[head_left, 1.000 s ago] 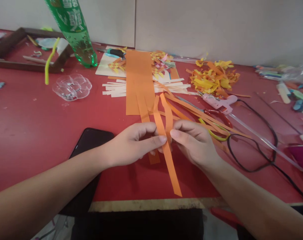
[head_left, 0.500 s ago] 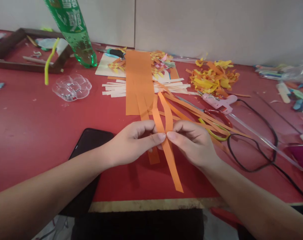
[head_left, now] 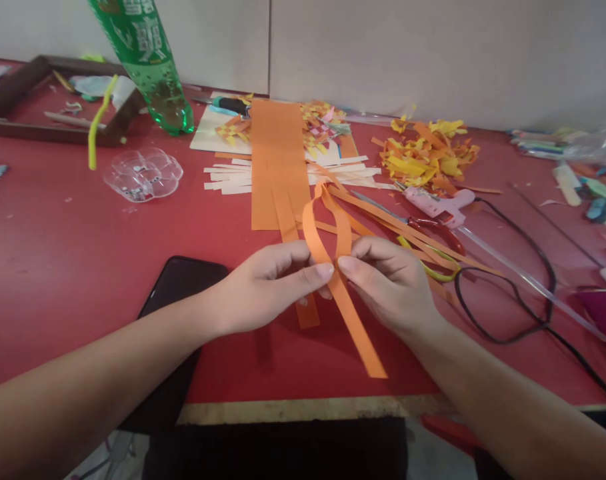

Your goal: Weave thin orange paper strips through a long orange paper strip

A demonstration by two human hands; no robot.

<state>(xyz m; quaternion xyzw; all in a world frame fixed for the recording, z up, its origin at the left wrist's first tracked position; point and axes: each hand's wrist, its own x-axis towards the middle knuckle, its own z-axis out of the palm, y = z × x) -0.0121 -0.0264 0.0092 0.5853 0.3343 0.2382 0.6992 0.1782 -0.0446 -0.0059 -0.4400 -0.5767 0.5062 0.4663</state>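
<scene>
Left hand (head_left: 283, 279) and right hand (head_left: 390, 283): fingers nearly closed, each pinching the orange paper strip (head_left: 359, 330) where it crosses itself, between them, equally near. Long axis fore-aft: loop beyond hands, tail slanting bodyward, rightward.

- The left hand (head_left: 295, 280) pinches an orange paper strip (head_left: 357, 327) between thumb and fingers.
- The right hand (head_left: 387, 280) pinches the same strip, right beside the left thumb.
- The strip makes a loop above the thumbs, and one end hangs down below them.
- A wide orange paper (head_left: 277, 147) lies past the hands, on top of some white strips (head_left: 230, 177).
- A black phone (head_left: 183, 283) lies partly under the left arm.
- A pink glue gun (head_left: 435, 203) lies near a yellow and orange paper pile (head_left: 427, 160).
</scene>
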